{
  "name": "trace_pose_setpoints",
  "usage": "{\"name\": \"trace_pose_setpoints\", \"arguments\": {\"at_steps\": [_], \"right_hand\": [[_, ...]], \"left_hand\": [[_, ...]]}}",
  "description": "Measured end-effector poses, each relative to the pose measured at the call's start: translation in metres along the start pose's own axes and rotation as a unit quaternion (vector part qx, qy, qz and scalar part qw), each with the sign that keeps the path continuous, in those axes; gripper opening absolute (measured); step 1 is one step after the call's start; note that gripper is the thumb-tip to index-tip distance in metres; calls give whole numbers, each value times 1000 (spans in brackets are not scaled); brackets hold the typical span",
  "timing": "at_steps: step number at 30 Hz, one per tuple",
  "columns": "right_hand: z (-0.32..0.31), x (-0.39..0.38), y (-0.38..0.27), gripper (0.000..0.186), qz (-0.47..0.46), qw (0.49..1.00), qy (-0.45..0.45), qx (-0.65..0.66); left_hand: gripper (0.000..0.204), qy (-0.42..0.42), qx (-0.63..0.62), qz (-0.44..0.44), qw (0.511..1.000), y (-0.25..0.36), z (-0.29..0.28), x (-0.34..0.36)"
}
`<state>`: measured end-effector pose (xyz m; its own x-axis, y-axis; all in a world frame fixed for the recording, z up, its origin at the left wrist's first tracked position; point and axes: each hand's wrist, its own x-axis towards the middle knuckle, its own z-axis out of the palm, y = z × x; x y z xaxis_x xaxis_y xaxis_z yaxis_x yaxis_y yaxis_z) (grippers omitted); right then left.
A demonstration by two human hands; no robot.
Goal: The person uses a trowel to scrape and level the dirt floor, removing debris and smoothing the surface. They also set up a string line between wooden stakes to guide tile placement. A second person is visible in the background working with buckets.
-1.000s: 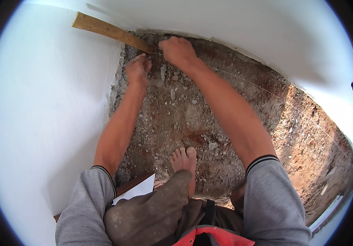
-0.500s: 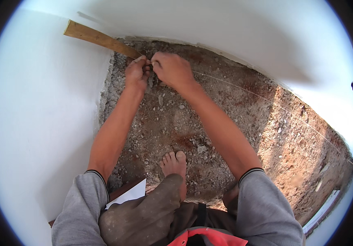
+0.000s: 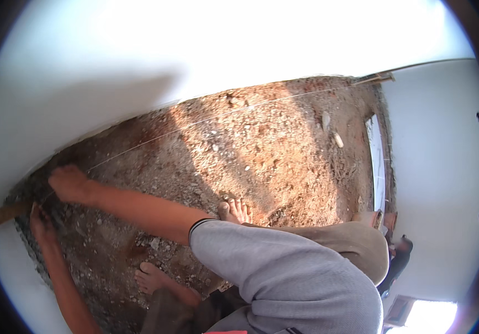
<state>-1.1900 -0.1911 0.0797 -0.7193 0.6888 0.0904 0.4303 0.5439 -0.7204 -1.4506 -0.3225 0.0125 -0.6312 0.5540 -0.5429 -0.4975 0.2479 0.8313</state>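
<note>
A thin pale string runs low over the dirt floor from the corner at the left to a wooden piece at the far right. My right hand is closed in a fist around the string near that left corner. Just below it, my left hand is closed at the string's end, beside the tip of a wooden plank. The plank leans out past the left edge of the floor. Dim light and small size hide the detail of the left fingers.
White walls border the rough, stony floor. A pale flat strip lies along the right wall, with a short whitish piece nearby. My bare feet stand on the dirt. Another person is at the lower right.
My view has swung to the right, so the hands and plank now appear at the far left. The string's far end and another person have come into view. Both hands stay by the plank tip.
</note>
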Motion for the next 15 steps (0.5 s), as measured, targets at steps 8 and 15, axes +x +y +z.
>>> {"name": "trace_pose_setpoints", "arguments": {"at_steps": [8, 15], "right_hand": [[1, 7, 7, 19, 55, 997, -60, -7], [-10, 2, 10, 17, 37, 998, -59, -6]], "left_hand": [[29, 3, -3, 22, 1000, -10, -12, 10], [42, 9, 25, 29, 999, -8, -7, 7]]}}
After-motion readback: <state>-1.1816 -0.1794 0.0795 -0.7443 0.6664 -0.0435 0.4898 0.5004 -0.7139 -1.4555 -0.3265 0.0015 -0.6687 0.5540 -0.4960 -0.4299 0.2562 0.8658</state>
